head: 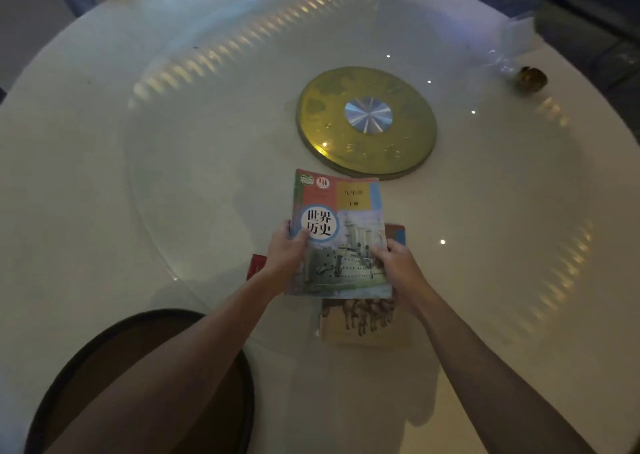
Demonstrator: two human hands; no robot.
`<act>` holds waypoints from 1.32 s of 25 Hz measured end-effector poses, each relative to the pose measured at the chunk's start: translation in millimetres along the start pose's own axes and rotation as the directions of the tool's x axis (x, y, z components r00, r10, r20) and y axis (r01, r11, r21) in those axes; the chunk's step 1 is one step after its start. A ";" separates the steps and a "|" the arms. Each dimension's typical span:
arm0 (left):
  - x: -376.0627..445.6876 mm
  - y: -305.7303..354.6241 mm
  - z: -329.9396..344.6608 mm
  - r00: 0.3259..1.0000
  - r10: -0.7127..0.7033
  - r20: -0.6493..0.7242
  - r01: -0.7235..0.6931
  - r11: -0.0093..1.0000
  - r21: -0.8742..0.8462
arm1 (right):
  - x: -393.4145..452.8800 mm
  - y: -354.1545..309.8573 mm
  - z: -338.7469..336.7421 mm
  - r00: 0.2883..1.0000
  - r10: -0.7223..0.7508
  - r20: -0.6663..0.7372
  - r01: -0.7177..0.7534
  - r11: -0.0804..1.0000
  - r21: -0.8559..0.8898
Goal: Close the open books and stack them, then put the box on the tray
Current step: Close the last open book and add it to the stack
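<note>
A closed book with a warship on its cover (pixel 341 232) is held above the table by both hands. My left hand (pixel 285 251) grips its left edge, thumb on the cover. My right hand (pixel 396 266) grips its lower right edge. Under it lies a second closed book with horses on the cover (pixel 363 322), partly hidden. A red box (pixel 257 266) peeks out behind my left wrist, mostly hidden. A dark round tray (pixel 104 356) sits at the near left, under my left forearm.
The round white table (pixel 104 176) carries a glass turntable with a gold disc (pixel 367 121) at its hub, just beyond the books. A small brass object (pixel 531 79) and clear plastic wrap (pixel 516 38) lie at the far right.
</note>
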State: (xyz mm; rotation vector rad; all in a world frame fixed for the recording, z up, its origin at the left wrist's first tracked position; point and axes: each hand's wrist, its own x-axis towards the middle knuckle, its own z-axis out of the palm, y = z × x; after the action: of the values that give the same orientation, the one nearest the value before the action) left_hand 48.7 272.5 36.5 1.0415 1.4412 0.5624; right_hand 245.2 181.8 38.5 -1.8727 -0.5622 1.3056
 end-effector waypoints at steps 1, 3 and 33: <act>-5.5 -2.7 12.5 1.000 -0.001 0.012 0.000 1.000 0.030 | -4.6 8.0 -12.7 0.999 0.002 -0.032 -0.002 1.000 -0.011; -15.1 -11.9 34.3 1.000 0.011 0.018 -0.013 0.997 0.078 | -15.1 20.2 -30.2 0.996 -0.016 -0.087 0.012 0.999 -0.043; -49.0 -76.0 58.4 0.999 -0.050 0.007 0.044 0.928 0.370 | -6.5 88.8 -49.6 0.972 -0.026 -0.235 -0.085 0.888 -0.452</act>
State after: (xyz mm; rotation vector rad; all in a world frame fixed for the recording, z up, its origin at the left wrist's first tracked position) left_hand 78.7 180.9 -11.4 1.2985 1.5897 0.2483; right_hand 282.4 106.5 -19.2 -2.3946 -0.7685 1.0008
